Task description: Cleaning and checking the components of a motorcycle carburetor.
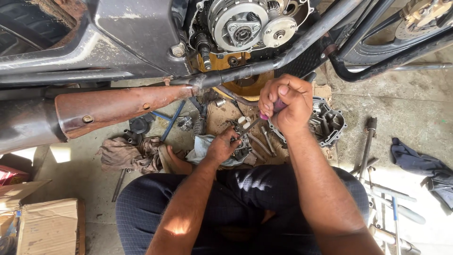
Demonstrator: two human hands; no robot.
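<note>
Right hand (pixel 287 103) was fisted round a purple-handled screwdriver (pixel 264 114), tip angled down into a small grimy metal part (pixel 241 141). Left hand (pixel 222 146) gripped that part w/ curled fingers, just below-left of the right. Engine cover (pixel 330 123) lay beside right wrist; rusty exhaust (pixel 118 108) further left.

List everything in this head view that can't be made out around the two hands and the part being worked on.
- Small metal part: head view, mostly covered by the left hand; its shape is unclear.
- Screwdriver: the right hand wraps the purple handle; the tip is lost among the parts.
- Engine cover: partly behind the right hand.
- Loose tools: cut off by the bottom edge.
- Exhaust pipe: runs off the left edge.
</note>
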